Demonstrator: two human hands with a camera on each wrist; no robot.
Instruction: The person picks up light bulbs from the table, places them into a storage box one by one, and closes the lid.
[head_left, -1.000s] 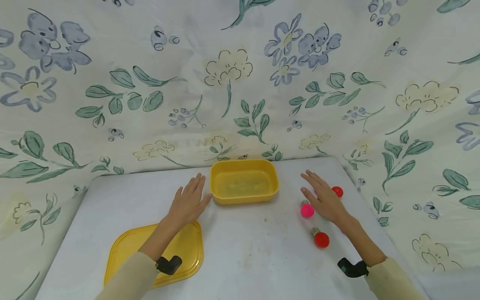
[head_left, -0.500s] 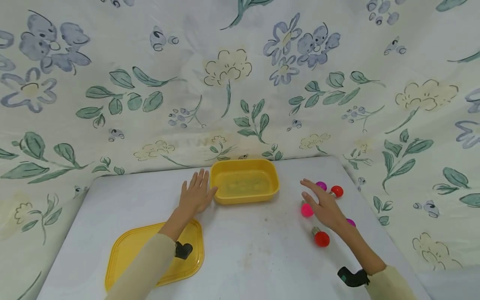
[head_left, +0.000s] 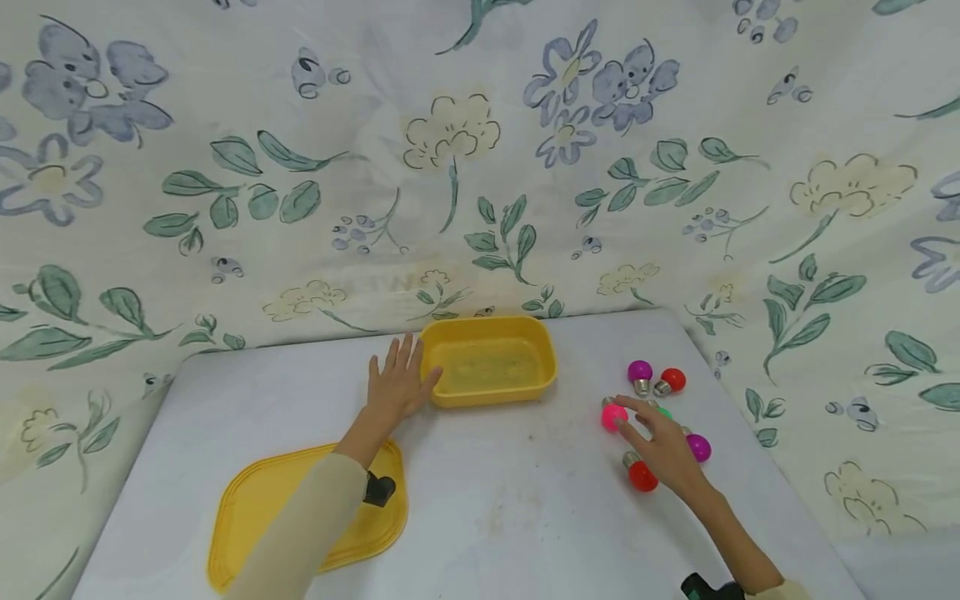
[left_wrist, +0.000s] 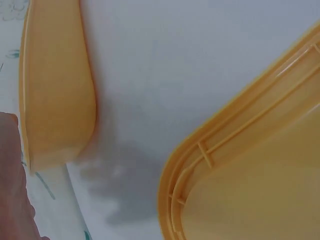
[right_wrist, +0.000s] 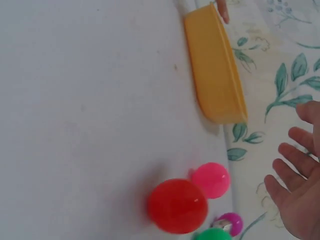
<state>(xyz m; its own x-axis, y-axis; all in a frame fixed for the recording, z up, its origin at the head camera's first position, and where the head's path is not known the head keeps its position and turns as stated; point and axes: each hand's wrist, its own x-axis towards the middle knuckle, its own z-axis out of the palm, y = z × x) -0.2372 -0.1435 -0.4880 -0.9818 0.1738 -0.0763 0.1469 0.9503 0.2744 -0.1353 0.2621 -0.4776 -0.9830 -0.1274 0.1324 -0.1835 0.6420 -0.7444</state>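
Note:
My left hand [head_left: 394, 385] is spread at the left side of the yellow tub [head_left: 487, 367], its thumb overlapping the rim in the head view. Over the colored light bulbs hovers my right hand [head_left: 666, 450], fingers apart and slightly bent, holding nothing. Its thumb and index finger are closest to the pink bulb [head_left: 613, 417]. Below them lies a red bulb [head_left: 642, 477]. A purple bulb [head_left: 640, 372] and another red bulb [head_left: 673, 380] sit farther back. The green bulb [right_wrist: 214, 234] is mostly hidden by the hand in the head view, and a second purple bulb [head_left: 699, 448] shows beside it.
A yellow lid [head_left: 262, 500] lies on the white table [head_left: 510, 517] at the front left, under the left forearm. Flower-printed cloth [head_left: 450, 250] hangs behind the table's back edge. Small stains mark the tabletop.
My right hand has come down and back toward the bulbs, uncovering the back purple one. The left hand has shifted slightly right, up to the tub's side. The bulbs stay in place.

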